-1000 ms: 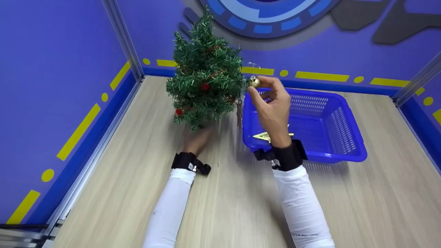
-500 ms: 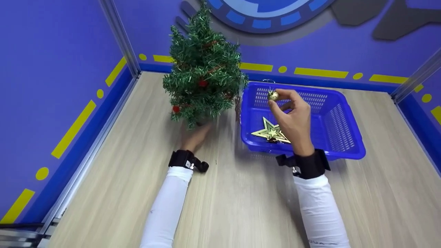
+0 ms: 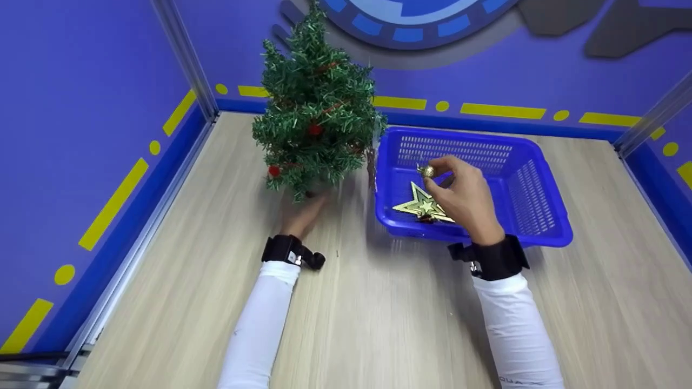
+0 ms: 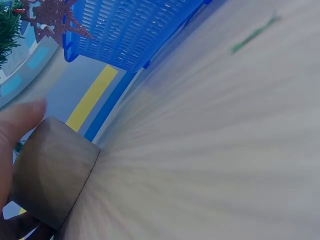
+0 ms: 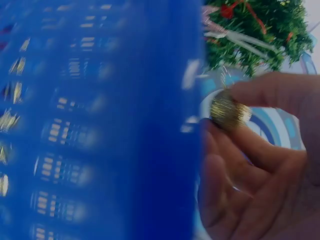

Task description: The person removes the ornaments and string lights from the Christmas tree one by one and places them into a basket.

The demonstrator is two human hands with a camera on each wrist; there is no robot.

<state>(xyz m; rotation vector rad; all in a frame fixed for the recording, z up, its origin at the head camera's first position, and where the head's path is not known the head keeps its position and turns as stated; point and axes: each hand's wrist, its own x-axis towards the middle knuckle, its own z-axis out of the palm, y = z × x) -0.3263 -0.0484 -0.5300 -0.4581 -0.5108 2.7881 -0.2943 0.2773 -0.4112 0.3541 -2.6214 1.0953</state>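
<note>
A small green Christmas tree [image 3: 316, 119] with red ornaments stands at the back left. My left hand [image 3: 303, 215] reaches under its lower branches; in the left wrist view its thumb and fingers lie around the tree's wooden base [image 4: 57, 170]. My right hand [image 3: 462, 192] pinches a gold glitter bauble [image 3: 427, 171] between thumb and index finger, over the blue basket [image 3: 532, 202]. A thin clear loop sticks up from the bauble [image 5: 225, 110] in the right wrist view. Inside the basket, a gold star [image 3: 424, 206] is partly covered by my right hand.
A brown glittery star-shaped ornament [image 4: 52, 17] hangs at the tree's right side, close to the basket's left rim. A tiny green sprig [image 4: 255, 35] lies on the wooden table [image 3: 378, 324]. Blue printed panels [image 3: 108, 135] close off the back and sides.
My right hand has drawn the gold bauble away from the tree's right side, rightward and down over the basket, uncovering more of the star. My left hand has stayed at the tree's base.
</note>
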